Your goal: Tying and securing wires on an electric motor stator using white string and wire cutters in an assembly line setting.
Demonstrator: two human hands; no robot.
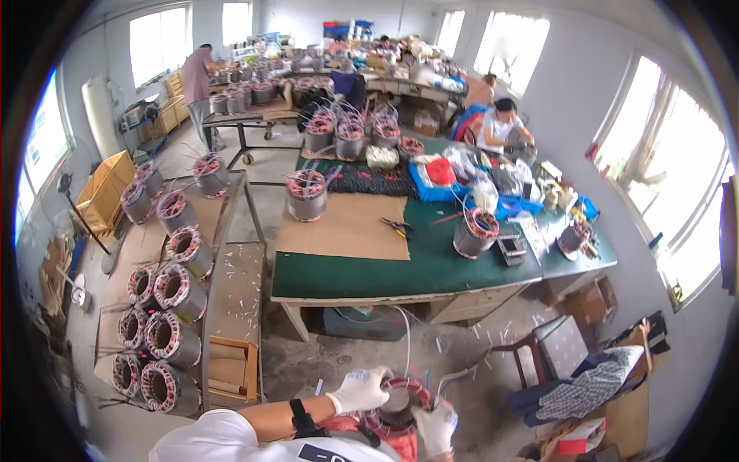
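A motor stator (396,420) with red-and-white windings round its rim is close to my body at the lower middle, its round bore facing up. My left hand (360,390), in a white glove, grips its left rim with the fingers curled in. On the opposite side my right hand (436,426), also gloved, is closed against the stator's edge; part of its fingers is hidden. Wire leads (454,377) stick out from the far right of the windings. Red cloth (404,446) shows beneath the stator.
A green-topped workbench (346,279) stands ahead, carrying cardboard (346,231), pliers (398,227) and several stators. At left, a cart (223,269) holds rows of stators (173,339). A chair (550,354) stands at right, near draped clothing (593,385). Co-workers (500,127) sit and stand farther off.
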